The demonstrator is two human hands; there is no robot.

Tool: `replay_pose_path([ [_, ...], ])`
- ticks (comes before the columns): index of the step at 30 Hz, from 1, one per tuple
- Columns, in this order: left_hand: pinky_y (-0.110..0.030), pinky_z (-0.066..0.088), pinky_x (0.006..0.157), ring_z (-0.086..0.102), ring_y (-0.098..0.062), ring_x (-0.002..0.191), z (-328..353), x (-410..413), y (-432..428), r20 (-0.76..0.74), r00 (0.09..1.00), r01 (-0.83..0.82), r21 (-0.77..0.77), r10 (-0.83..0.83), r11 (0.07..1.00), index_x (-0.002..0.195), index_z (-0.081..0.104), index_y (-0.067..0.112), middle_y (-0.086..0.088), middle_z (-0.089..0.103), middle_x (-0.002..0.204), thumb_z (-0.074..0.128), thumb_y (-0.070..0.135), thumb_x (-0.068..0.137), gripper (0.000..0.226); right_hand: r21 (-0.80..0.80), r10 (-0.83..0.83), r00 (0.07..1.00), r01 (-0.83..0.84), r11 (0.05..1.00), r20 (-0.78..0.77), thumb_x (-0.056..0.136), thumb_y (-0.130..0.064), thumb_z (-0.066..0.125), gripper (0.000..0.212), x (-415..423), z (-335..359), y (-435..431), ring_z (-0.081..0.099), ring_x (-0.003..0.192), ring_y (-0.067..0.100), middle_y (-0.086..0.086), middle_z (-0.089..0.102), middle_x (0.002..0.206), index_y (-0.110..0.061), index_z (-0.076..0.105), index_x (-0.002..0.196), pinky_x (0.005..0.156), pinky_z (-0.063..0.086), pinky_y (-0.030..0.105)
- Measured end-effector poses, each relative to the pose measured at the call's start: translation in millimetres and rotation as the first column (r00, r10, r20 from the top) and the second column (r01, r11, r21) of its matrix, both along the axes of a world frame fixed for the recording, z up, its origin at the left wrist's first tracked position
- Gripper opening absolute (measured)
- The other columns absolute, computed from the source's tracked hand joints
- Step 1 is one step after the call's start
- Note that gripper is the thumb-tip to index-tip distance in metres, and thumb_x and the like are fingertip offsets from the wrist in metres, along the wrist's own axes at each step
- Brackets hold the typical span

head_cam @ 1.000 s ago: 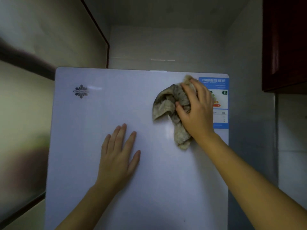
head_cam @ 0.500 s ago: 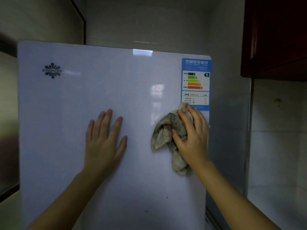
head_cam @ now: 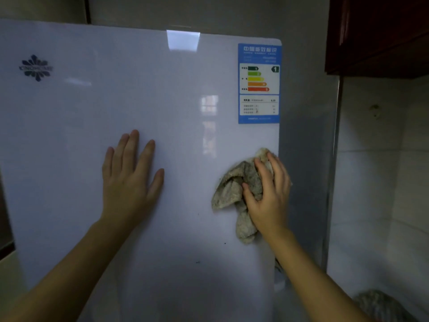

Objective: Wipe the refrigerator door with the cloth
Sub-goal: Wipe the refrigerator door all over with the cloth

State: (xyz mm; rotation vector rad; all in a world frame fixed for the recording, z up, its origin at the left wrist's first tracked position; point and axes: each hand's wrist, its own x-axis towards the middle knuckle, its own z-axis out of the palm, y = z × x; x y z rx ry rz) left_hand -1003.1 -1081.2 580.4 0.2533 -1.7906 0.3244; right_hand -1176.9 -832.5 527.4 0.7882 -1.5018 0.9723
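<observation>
The white glossy refrigerator door (head_cam: 92,112) fills most of the view. A crumpled beige cloth (head_cam: 232,189) is pressed against the door near its right edge, below a blue energy label (head_cam: 258,83). My right hand (head_cam: 269,196) grips the cloth and holds it flat to the door. My left hand (head_cam: 130,180) rests flat on the door's middle, fingers spread, holding nothing. A few dark specks show on the door below the cloth.
A dark red wall cabinet (head_cam: 380,33) hangs at the upper right. A tiled wall (head_cam: 380,182) stands to the right of the fridge. A brand logo (head_cam: 36,68) marks the door's upper left. A grey bundle (head_cam: 380,305) lies at the bottom right.
My right hand has slid the cloth down the door's right side, from beside the energy label to below it. My left hand stays flat on the door. The view has tilted downward.
</observation>
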Motion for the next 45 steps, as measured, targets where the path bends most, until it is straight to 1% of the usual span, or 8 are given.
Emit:
replay_pose_path([
  [4,-0.044,0.003,0.127,0.017,-0.033,0.156,2.3,1.4,1.4,0.019,1.0,0.004,0.021,-0.005,1.0,0.156,0.033,0.014,-0.015,0.02,0.168,0.04,0.046,0.1,0.065,-0.038,0.012,1.0,-0.012,0.999,0.006,0.099,-0.037,0.061,0.057,-4.3,41.1,1.5,0.033,0.151,0.032,0.013,0.038,0.161,-0.014,0.051,0.15,0.122,0.032,0.057],
  [8,-0.047,0.007,0.126,0.018,-0.034,0.155,-3.9,7.9,0.1,0.012,1.0,0.011,0.031,-0.011,0.999,0.155,0.034,0.011,-0.017,0.021,0.167,0.041,0.045,0.1,0.065,-0.068,0.014,1.0,-0.013,0.998,0.014,0.098,-0.034,0.063,0.058,-4.0,54.7,-1.2,0.031,0.152,0.03,0.011,0.037,0.162,-0.015,0.05,0.151,0.123,0.03,0.055],
  [16,-0.052,0.012,0.125,0.022,-0.038,0.154,-63.4,36.0,-13.8,0.055,0.998,-0.023,0.062,0.019,0.998,0.153,0.038,0.008,-0.02,0.024,0.165,0.04,0.044,0.1,0.064,0.133,0.029,0.999,-0.026,0.991,-0.022,0.099,-0.038,0.06,0.057,10.0,-63.9,-8.7,0.033,0.151,0.034,0.014,0.037,0.16,-0.011,0.052,0.148,0.126,0.027,0.053],
  [19,-0.053,0.013,0.124,0.021,-0.039,0.154,-74.7,40.3,-21.6,0.078,0.996,-0.042,0.058,0.038,0.997,0.154,0.036,0.009,-0.021,0.022,0.166,0.039,0.045,0.1,0.065,0.147,0.034,0.999,-0.033,0.989,-0.001,0.099,-0.038,0.059,0.056,16.4,-78.3,-9.6,0.033,0.15,0.034,0.012,0.035,0.16,-0.012,0.051,0.148,0.126,0.028,0.053],
  [23,-0.054,0.016,0.123,0.023,-0.04,0.153,-72.9,37.3,-22.8,0.057,0.998,-0.039,0.046,0.036,0.998,0.152,0.039,0.008,-0.022,0.024,0.165,0.042,0.043,0.1,0.063,0.144,0.053,0.998,-0.048,0.988,-0.029,0.099,-0.038,0.06,0.054,15.2,-44.9,-11.9,0.037,0.148,0.037,0.017,0.041,0.157,-0.01,0.054,0.145,0.124,0.03,0.055],
  [31,-0.053,0.017,0.124,0.023,-0.037,0.153,-78.8,38.5,-28.6,0.066,0.997,-0.047,0.026,0.045,0.999,0.153,0.038,0.01,-0.02,0.024,0.165,0.046,0.04,0.1,0.061,-0.049,0.093,0.996,-0.093,0.994,-0.013,0.094,-0.035,0.067,0.054,39.1,14.2,-60.7,0.036,0.148,0.031,0.016,0.045,0.156,-0.013,0.058,0.143,0.124,0.026,0.046],
  [38,-0.054,0.019,0.124,0.023,-0.037,0.154,-94.5,46.0,-36.5,0.084,0.995,-0.045,0.01,0.044,0.999,0.154,0.037,0.01,-0.021,0.025,0.165,0.047,0.04,0.101,0.062,0.068,0.106,0.994,-0.104,0.992,-0.025,0.096,-0.039,0.067,0.057,56.8,-49.6,-84.6,0.037,0.149,0.037,0.014,0.04,0.157,-0.012,0.056,0.145,0.126,0.026,0.05],
  [45,-0.058,0.024,0.122,0.027,-0.04,0.152,-127.1,60.4,-52.9,0.096,0.994,-0.044,-0.002,0.044,0.999,0.152,0.041,0.008,-0.023,0.028,0.163,0.051,0.038,0.099,0.061,0.131,0.111,0.99,-0.122,0.984,0.092,0.099,-0.039,0.063,0.057,54.2,-118.8,-62.6,0.034,0.15,0.037,0.016,0.036,0.159,-0.016,0.048,0.148,0.127,0.024,0.053],
])
